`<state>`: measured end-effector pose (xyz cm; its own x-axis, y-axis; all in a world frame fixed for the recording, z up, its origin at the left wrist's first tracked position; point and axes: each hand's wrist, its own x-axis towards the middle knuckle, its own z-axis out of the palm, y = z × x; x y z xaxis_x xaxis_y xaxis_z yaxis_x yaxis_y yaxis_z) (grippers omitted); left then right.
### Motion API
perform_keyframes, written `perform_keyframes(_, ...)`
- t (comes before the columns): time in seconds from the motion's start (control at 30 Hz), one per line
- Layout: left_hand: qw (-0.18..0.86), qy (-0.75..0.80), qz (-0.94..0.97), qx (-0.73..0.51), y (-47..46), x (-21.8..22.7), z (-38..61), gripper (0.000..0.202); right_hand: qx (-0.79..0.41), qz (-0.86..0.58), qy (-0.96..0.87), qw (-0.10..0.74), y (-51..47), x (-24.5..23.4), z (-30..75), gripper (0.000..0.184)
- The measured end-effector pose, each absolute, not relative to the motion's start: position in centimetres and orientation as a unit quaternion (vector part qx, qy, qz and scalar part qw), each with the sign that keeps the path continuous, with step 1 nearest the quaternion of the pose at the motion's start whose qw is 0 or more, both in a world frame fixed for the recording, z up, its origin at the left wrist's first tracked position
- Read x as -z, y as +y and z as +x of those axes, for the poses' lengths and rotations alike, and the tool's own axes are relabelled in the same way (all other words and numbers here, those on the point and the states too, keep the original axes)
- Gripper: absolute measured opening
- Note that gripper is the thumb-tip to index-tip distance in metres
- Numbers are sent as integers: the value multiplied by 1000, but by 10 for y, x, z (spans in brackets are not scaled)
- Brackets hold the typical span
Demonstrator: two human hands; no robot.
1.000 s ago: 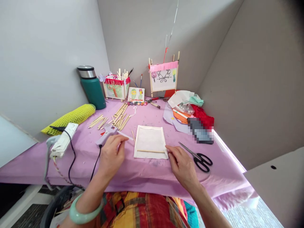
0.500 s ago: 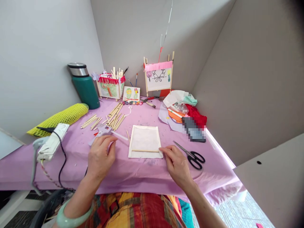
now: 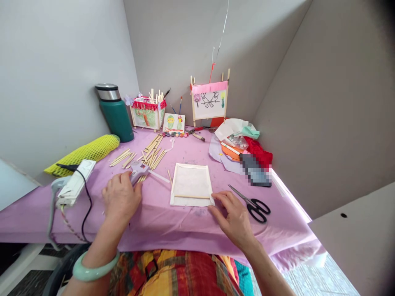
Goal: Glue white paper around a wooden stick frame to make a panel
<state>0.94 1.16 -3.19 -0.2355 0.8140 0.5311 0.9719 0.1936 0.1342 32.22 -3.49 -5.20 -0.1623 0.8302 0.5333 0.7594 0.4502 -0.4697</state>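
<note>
L hand (image 3: 121,197) curls at glue gun (image 3: 138,169), back from purple-covered table's (image 3: 182,230) front edge; can't tell if it's gripped. White fabric panel (image 3: 191,181) lies flat nr front edge's middle. R hand (image 3: 232,216), thumb & index parted, touches panel's near R corner, prob. steadying it. Scissors (image 3: 257,207) lie R, handles twd front edge, seemingly for quick reach.

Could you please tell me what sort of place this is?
Probably a craft workspace: the cloth-covered table holds a glue gun, scissors and loose wooden sticks.
</note>
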Motion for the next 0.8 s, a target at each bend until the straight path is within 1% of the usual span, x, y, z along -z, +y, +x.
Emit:
perform_keyframes(0.07, 176, -756, -592, 215, 16, 34, 7, 43, -32, -527, -762, 375, -35, 52, 322, 25)
perform_keyframes(0.17, 178, -742, -601, 240, 22, 38, 3, 40, -21, -537, -760, 366, -35, 51, 320, 26)
perform_keyframes(0.33, 159, -693, -614, 343, 25, 40, -6, 34, -19, -539, -761, 360, -34, 52, 320, 22)
perform_keyframes(0.43, 118, -665, -597, 433, 21, 31, -8, 33, -17, -538, -761, 363, -32, 53, 320, 20)
perform_keyframes(0.5, 50, -638, -550, 537, 15, 21, -8, 33, -17, -541, -758, 364, -32, 54, 320, 19)
perform_keyframes(0.53, -4, -612, -516, 599, 12, 15, -7, 34, -17, -543, -756, 366, -32, 54, 320, 19)
perform_keyframes(0.6, -147, -536, -440, 705, 5, 4, -3, 37, -19, -546, -751, 371, -32, 54, 320, 18)
perform_keyframes(0.63, -224, -498, -405, 734, 3, -1, -1, 38, -21, -549, -748, 372, -32, 54, 319, 17)
perform_keyframes(0.7, -355, -448, -348, 743, -2, -8, 4, 42, -25, -552, -745, 373, -32, 53, 319, 14)
perform_keyframes(0.8, -466, -427, -308, 711, -10, -12, 16, 46, -31, -552, -745, 374, -32, 51, 317, 12)
